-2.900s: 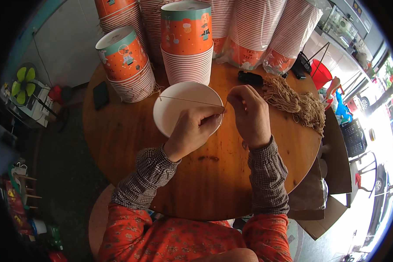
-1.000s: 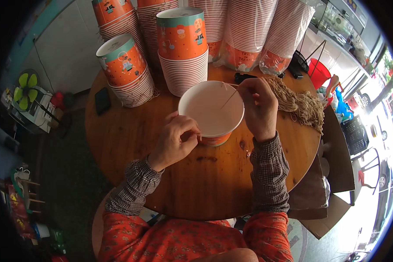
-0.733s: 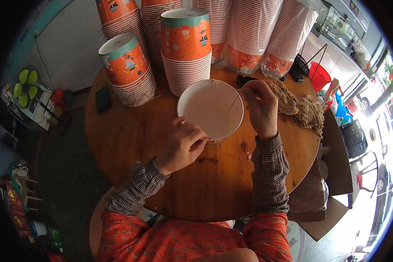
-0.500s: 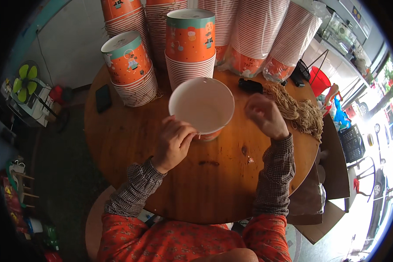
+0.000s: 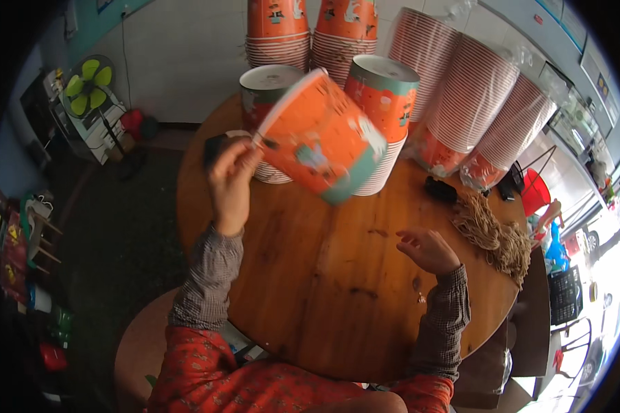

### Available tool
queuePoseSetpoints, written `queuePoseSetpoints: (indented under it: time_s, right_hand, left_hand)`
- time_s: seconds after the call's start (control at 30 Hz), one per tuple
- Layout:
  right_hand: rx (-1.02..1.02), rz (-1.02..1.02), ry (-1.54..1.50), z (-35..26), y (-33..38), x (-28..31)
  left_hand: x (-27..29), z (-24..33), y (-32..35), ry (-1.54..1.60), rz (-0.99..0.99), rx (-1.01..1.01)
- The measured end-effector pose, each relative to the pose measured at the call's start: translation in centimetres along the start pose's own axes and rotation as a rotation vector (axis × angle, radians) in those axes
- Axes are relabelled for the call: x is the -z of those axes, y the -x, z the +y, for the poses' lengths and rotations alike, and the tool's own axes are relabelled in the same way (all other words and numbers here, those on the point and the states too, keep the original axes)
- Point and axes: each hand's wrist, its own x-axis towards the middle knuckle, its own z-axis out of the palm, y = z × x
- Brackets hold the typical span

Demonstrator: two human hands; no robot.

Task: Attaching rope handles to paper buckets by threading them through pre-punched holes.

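Left hand [image 5: 231, 182] grips an orange paper bucket [image 5: 320, 138] by its rim, holding it tilted on its side in the air above the round wooden worktop [image 5: 324, 275], just in front of the upside-down bucket stacks [image 5: 386, 103] at the worktop's far edge. Right hand [image 5: 427, 249] hovers empty over the worktop's right part, fingers loosely curled, near a bundle of tan twine [image 5: 492, 234] by the right rim

Two bare hands, small-checked brown-grey shirt sleeves buttoned at the cuffs, orange-red patterned garment, perhaps an apron
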Motion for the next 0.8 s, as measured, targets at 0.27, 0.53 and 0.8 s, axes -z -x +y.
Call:
queuePoseSetpoints:
  time_s: [0.27, 0.53, 0.8]
  right_hand:
    - [0.053, -0.006, -0.026, -2.2, 0.4, -0.3]
    - [0.124, -0.016, -0.066, -4.5, 0.6, 0.1]
    - [0.147, 0.19, -0.004, -4.2, 1.2, 0.4]
  left_hand:
    - [3.7, -7.1, -14.0, 0.524, 0.033, 0.422]
    - [8.9, -15.3, -12.0, 0.347, 0.217, 0.681]
    - [0.6, -6.4, -11.6, -0.534, 0.078, -0.267]
